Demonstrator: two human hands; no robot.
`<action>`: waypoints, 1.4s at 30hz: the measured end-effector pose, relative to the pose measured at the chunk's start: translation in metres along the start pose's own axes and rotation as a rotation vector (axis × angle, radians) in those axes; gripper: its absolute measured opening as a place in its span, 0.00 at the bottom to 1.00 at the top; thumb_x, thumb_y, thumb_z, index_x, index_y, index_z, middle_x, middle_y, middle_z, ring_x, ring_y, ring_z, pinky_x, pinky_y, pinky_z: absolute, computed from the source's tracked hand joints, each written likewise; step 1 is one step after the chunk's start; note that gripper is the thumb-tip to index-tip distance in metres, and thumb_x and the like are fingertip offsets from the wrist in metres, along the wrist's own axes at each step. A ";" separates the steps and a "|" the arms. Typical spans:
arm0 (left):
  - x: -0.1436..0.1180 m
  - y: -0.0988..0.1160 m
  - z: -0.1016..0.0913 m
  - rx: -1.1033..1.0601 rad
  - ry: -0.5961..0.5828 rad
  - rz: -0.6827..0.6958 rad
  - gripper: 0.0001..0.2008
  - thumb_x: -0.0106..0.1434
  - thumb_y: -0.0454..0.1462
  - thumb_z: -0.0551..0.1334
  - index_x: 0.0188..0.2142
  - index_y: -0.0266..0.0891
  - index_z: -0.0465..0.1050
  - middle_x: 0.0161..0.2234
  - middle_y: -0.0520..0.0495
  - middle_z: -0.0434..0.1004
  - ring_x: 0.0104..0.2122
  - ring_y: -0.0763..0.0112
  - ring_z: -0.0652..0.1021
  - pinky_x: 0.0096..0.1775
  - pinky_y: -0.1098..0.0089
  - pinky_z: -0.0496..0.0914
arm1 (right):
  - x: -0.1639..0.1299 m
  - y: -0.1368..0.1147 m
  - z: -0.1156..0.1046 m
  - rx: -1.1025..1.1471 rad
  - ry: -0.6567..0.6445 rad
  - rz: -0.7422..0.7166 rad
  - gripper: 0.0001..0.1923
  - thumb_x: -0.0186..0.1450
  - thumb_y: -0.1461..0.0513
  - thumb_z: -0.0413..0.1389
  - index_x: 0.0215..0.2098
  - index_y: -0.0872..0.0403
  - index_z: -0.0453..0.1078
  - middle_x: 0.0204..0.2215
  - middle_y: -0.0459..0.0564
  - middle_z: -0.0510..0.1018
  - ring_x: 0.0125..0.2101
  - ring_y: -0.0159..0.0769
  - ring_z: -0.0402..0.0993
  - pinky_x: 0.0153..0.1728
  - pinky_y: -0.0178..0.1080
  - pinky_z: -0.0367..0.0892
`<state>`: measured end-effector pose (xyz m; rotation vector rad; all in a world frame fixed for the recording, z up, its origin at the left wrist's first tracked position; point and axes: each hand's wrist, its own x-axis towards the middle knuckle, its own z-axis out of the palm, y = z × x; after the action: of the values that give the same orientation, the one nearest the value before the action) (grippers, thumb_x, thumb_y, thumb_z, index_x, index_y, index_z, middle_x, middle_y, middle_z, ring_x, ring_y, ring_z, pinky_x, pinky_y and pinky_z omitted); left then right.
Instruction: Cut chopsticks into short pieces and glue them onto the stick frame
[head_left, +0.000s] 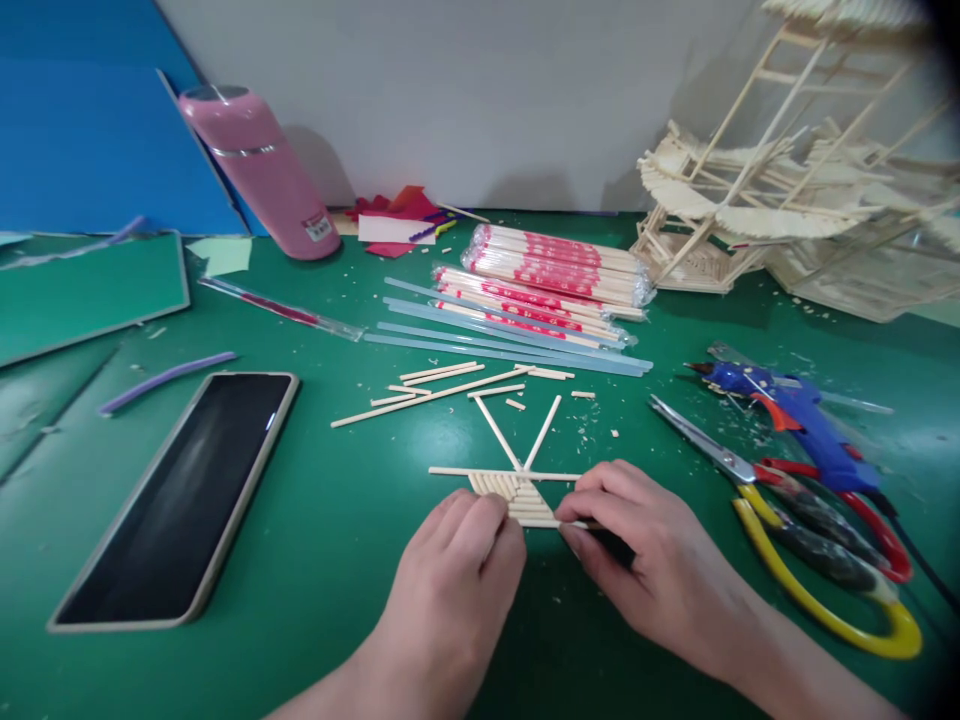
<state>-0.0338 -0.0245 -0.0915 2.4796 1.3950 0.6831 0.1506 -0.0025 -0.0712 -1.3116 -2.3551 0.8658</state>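
A small frame of pale wooden sticks (531, 497) lies on the green table, part of it filled with short sticks set side by side. Two sticks (541, 432) spread up from it in a V. My left hand (455, 575) is closed at the frame's lower left, fingers curled over its edge; the fingertips are hidden. With thumb and fingers together, my right hand (637, 550) pinches the right end of the frame's bottom stick (541, 523).
Loose cut sticks (439, 374) and pale blue glue sticks (510, 352) lie beyond. Wrapped chopsticks (555, 262) and a stick model (720, 210) stand behind. Scissors (810, 545) and a blue glue gun (806, 405) are right; a phone (180, 500) and pink bottle (259, 170) left.
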 end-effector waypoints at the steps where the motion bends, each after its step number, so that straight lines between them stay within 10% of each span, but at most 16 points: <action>1: 0.000 0.000 0.000 -0.007 -0.010 0.000 0.13 0.62 0.30 0.48 0.28 0.36 0.69 0.26 0.47 0.69 0.26 0.69 0.69 0.28 0.67 0.68 | 0.000 0.000 0.000 -0.001 0.001 -0.001 0.06 0.63 0.65 0.46 0.34 0.52 0.65 0.29 0.47 0.67 0.31 0.35 0.60 0.30 0.39 0.57; 42: 0.001 0.000 -0.010 0.004 0.056 -0.148 0.08 0.58 0.33 0.56 0.23 0.38 0.67 0.25 0.49 0.71 0.27 0.67 0.68 0.33 0.62 0.57 | -0.001 0.003 0.004 -0.012 0.026 -0.035 0.06 0.63 0.66 0.46 0.33 0.52 0.63 0.29 0.46 0.66 0.31 0.34 0.59 0.30 0.39 0.55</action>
<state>-0.0386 -0.0241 -0.0824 2.3474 1.5828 0.7235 0.1509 -0.0033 -0.0758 -1.2753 -2.3599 0.8209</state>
